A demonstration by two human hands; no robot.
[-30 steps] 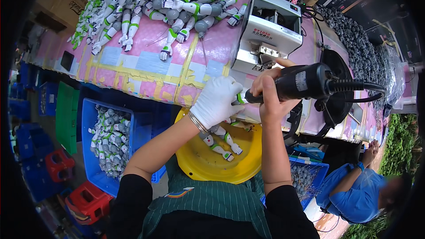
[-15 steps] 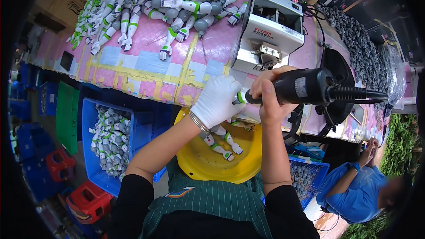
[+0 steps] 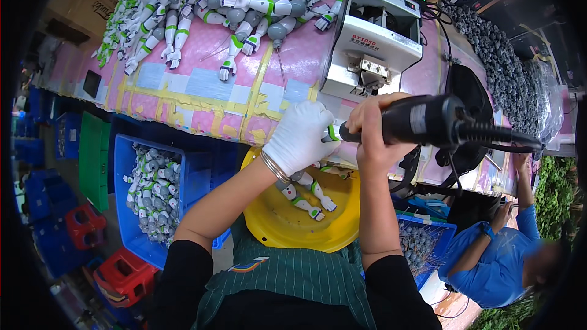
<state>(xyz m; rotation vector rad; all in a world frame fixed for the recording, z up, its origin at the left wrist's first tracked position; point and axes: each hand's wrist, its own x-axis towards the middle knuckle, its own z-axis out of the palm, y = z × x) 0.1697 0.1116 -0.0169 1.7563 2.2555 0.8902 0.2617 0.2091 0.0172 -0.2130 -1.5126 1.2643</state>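
My left hand (image 3: 298,135), in a white glove with bangles at its wrist, is closed round a toy arm (image 3: 332,133) with a green band; the hand hides most of it. My bare right hand (image 3: 374,137) grips a black electric screwdriver (image 3: 431,120), held almost level, its cable running off to the right. Its nose meets the toy arm close to the green band; the bit itself does not show. Below both hands, a yellow basin (image 3: 299,239) holds several white, green and grey toy arms (image 3: 295,199).
A white screw feeder (image 3: 370,33) stands on the pink, taped table (image 3: 165,110), beside a big heap of toy arms (image 3: 244,6). Blue crates (image 3: 125,232) flank the basin. Grey parts (image 3: 495,49) are piled at far right. A person in blue (image 3: 489,263) works there.
The screwdriver's rear end has shifted slightly to the right and down. My left hand stays almost still on the toy arm. The person in blue has stretched one arm toward the table.
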